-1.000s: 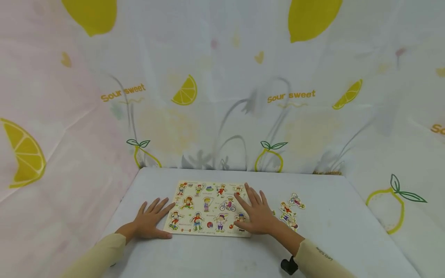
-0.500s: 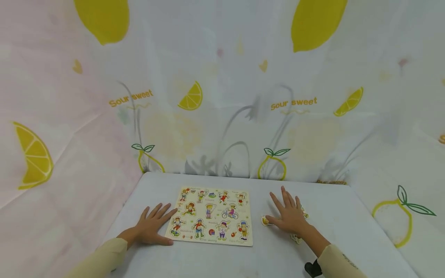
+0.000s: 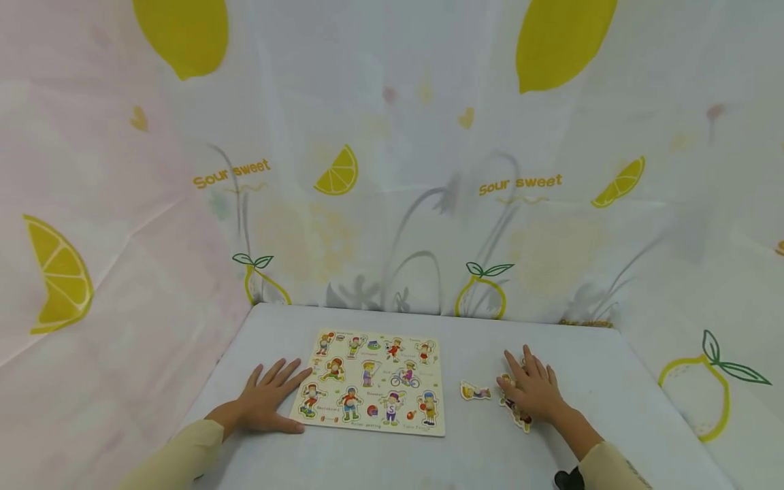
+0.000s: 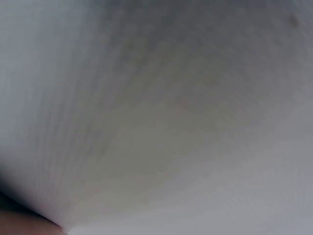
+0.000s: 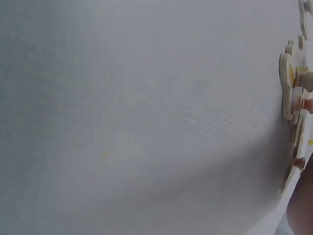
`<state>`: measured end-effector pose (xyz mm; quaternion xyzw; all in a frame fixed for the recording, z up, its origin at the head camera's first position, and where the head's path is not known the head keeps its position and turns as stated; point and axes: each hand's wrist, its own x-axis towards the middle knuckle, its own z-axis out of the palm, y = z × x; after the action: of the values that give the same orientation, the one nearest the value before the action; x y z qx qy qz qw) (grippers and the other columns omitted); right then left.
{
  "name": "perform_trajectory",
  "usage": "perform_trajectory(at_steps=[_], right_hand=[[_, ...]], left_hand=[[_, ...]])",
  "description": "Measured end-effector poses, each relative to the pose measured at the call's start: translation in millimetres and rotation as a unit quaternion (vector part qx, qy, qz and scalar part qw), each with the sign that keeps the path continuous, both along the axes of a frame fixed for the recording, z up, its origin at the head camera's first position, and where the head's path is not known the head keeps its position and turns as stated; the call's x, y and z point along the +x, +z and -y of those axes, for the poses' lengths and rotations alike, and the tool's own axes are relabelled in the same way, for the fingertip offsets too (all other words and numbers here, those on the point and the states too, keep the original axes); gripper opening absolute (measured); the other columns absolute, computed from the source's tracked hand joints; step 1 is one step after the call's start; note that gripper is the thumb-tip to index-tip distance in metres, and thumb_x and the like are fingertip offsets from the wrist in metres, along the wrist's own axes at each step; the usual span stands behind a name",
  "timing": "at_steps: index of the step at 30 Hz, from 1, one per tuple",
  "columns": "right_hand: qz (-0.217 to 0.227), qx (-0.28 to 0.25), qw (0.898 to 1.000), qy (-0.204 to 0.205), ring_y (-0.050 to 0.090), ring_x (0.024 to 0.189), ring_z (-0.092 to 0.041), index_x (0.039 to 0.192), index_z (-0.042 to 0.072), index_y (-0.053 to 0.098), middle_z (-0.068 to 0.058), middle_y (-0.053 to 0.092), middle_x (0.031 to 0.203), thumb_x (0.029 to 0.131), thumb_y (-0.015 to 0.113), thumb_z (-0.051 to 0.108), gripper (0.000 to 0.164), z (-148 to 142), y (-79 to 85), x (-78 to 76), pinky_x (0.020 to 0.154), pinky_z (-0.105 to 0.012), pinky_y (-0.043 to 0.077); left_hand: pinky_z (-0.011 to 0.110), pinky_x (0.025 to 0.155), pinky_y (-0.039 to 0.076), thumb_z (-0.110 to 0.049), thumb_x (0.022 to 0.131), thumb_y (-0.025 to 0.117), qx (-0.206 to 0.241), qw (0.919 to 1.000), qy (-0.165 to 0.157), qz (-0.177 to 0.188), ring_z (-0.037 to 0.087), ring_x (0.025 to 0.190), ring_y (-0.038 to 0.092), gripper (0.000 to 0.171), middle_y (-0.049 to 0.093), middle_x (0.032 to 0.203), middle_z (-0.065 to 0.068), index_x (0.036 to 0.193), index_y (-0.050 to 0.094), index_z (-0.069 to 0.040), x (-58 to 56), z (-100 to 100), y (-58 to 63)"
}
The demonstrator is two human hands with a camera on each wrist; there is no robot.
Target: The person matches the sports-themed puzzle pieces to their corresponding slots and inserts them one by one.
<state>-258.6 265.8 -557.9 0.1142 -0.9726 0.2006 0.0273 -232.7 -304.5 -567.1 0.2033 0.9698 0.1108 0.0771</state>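
Observation:
My left hand (image 3: 266, 398) lies flat with spread fingers, its fingertips at the left edge of a cream puzzle board (image 3: 351, 371) printed with cartoon children playing sports. My right hand (image 3: 535, 391) is over a small cluster of cut-out puzzle pieces (image 3: 517, 414) right of the board, fingers extended and partly hiding them. A single puzzle piece (image 3: 474, 390) lies between the board and that hand. In the right wrist view, several pieces (image 5: 286, 88) with small knobs show at the right edge, a fingertip (image 5: 303, 208) close below them. The left wrist view holds only blurred white surface and a bit of skin.
Everything rests on a white tabletop (image 3: 367, 463). Behind it and at both sides hang white cloth walls (image 3: 392, 224) with lemon prints. A black object (image 3: 568, 480) shows at the right sleeve cuff (image 3: 606, 466).
My right hand has moved right, from the board's right edge to the loose pieces. The single piece, partly covered half a second ago, is now uncovered. My left hand stays by the board.

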Motion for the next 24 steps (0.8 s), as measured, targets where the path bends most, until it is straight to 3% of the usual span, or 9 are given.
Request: perform_trajectory(at_steps=[4,8,12,17,21,24], right_hand=[[-0.020,-0.008,1.000,-0.009,0.034,0.134,-0.058,0.139,0.003,0.054,-0.036,0.031,0.152,0.096,0.060,0.045,0.060,-7.5,-5.0,-6.2,0.103,-0.077,0.025],[-0.054,-0.047,0.997,-0.032,0.054,0.114,-0.050,0.112,0.004,0.071,-0.029,0.059,0.124,0.083,0.079,0.038,0.046,-12.2,-5.5,-13.3,0.090,-0.065,0.044],[-0.040,-0.095,0.993,-0.051,0.057,0.104,-0.037,0.096,0.005,0.074,-0.018,0.064,0.105,0.074,0.086,0.038,0.042,-16.8,-2.3,-15.0,0.084,-0.052,0.048],[0.004,-0.138,0.989,-0.048,0.057,0.102,-0.030,0.101,0.001,0.072,-0.020,0.061,0.112,0.080,0.083,0.030,0.037,-28.3,2.4,-10.7,0.079,-0.036,0.051],[0.023,-0.163,0.984,-0.070,0.061,0.102,-0.037,0.108,-0.007,0.071,-0.027,0.062,0.117,0.088,0.073,0.012,0.028,-39.0,9.6,-6.6,0.080,-0.037,0.053],[0.030,-0.152,0.984,-0.091,0.063,0.102,-0.037,0.112,-0.008,0.070,-0.028,0.063,0.116,0.091,0.069,0.012,0.029,-45.1,9.1,-3.5,0.079,-0.038,0.052]], left_hand=[[0.075,0.111,0.001,-0.081,0.069,0.065,0.013,0.9999,-0.004,-0.005,0.049,0.149,0.012,0.111,0.020,0.164,0.017,0.156,0.029,-0.022,0.3,0.4,-0.1],[0.076,0.110,-0.002,-0.081,0.069,0.065,0.025,0.9996,-0.009,-0.013,0.048,0.148,0.011,0.109,0.019,0.164,0.016,0.156,0.028,-0.027,-0.9,2.6,-5.6],[0.076,0.110,-0.001,-0.080,0.069,0.066,0.033,0.9989,-0.016,-0.029,0.048,0.148,0.013,0.108,0.021,0.163,0.016,0.156,0.029,-0.029,-2.4,4.5,-10.0],[0.074,0.112,0.002,-0.084,0.068,0.062,0.013,0.9992,-0.011,-0.035,0.046,0.149,0.013,0.110,0.021,0.164,0.014,0.157,0.026,-0.031,-4.1,4.7,-14.1],[0.075,0.111,0.001,-0.082,0.068,0.064,0.024,0.9991,-0.014,-0.032,0.047,0.149,0.013,0.109,0.021,0.164,0.014,0.156,0.028,-0.030,-3.9,5.0,-12.1],[0.077,0.109,0.000,-0.080,0.069,0.066,0.031,0.9990,-0.020,-0.026,0.049,0.147,0.013,0.108,0.021,0.163,0.017,0.156,0.029,-0.026,-1.1,4.8,-8.2]])
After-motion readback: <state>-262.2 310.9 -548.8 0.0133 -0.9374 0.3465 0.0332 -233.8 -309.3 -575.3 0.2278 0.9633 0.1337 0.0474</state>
